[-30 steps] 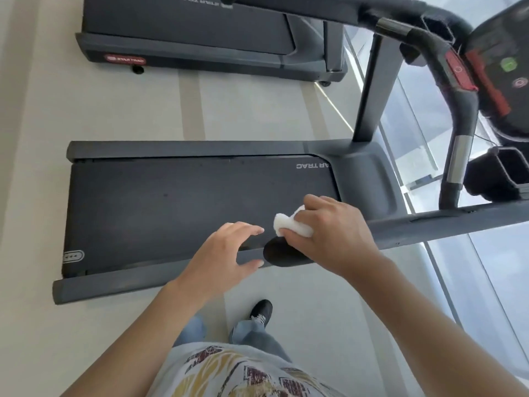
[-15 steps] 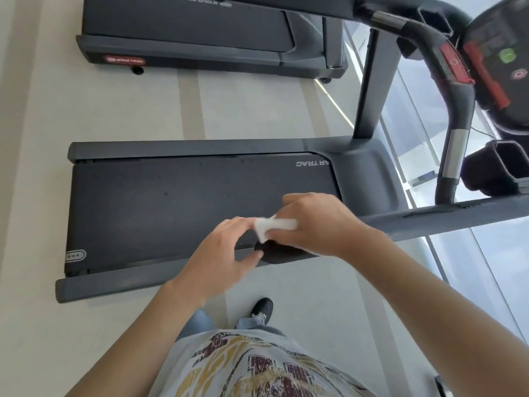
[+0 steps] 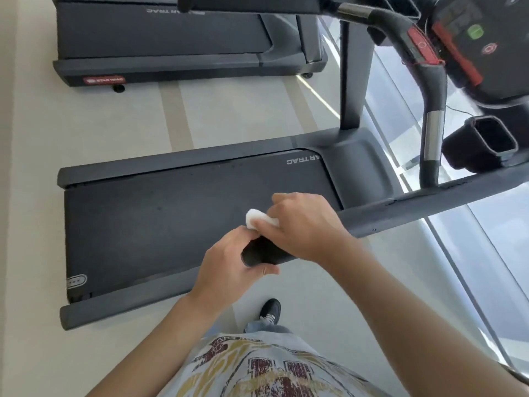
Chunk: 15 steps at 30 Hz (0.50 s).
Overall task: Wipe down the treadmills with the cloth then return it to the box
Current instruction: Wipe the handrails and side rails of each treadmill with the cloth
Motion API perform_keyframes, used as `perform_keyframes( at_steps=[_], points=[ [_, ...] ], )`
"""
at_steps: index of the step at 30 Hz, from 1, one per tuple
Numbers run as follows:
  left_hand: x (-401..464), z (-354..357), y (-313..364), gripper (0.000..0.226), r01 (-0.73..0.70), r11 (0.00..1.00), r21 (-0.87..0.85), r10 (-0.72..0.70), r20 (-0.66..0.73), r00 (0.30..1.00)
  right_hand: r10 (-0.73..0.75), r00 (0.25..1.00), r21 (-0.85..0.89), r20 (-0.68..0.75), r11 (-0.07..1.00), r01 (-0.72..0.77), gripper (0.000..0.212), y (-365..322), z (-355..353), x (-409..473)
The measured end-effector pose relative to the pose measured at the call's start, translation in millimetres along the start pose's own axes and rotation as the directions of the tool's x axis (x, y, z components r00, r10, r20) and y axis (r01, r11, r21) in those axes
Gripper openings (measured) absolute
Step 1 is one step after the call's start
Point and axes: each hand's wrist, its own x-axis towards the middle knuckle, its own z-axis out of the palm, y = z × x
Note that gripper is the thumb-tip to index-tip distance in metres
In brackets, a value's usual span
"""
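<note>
Head view, cloth (image 3: 259, 219) pinched – right hand (image 3: 303, 224) fingers (image 3: 264, 224)

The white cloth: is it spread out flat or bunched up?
Bunched up. The cloth shows as a small wad pinched in the right hand over the handrail end.

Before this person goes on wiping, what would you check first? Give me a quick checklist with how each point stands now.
1. Cloth held: ok, the right hand pinches it.
2. Cloth on the handrail end: ok, it rests on top.
3. Rail steadied: ok, the left hand grips the end.
4. Cloth still clean: cannot tell, only a white part shows.
5. Second treadmill wiped: cannot tell.
6. Box for the cloth nearby: cannot tell, none in view.
</note>
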Motion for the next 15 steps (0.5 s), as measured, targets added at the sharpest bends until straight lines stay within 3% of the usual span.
perform_keyframes(
  at_steps=[3,8,11,15],
  points=[
    [3.4,-4.9,-1.3,0.057,0.013,1.0,-0.015,-0.013,0.016,1.0,-0.107,0.95,-0.058,-0.292,0.994,0.095,0.051,-11.6,17.9,-9.0],
    [12.3,-10.3,3.5,0.056,-0.096,0.995,-0.024,0.098,0.121,0.988,-0.017,0.858,0.044,-0.513,0.998,0.046,0.043,28.9,32.4,-42.5],
    [20.8,-8.9,20.2,0.056,-0.168,0.986,-0.019,0.169,0.178,0.969,0.185,0.761,0.107,-0.622,0.983,-0.151,0.042,75.7,35.0,-53.8],
    [35.1,3.6,39.0,0.058,-0.216,0.976,0.0,0.208,0.276,0.938,0.418,0.63,0.21,-0.655,0.901,-0.379,0.042,132.5,27.5,-60.8]
  ],
)
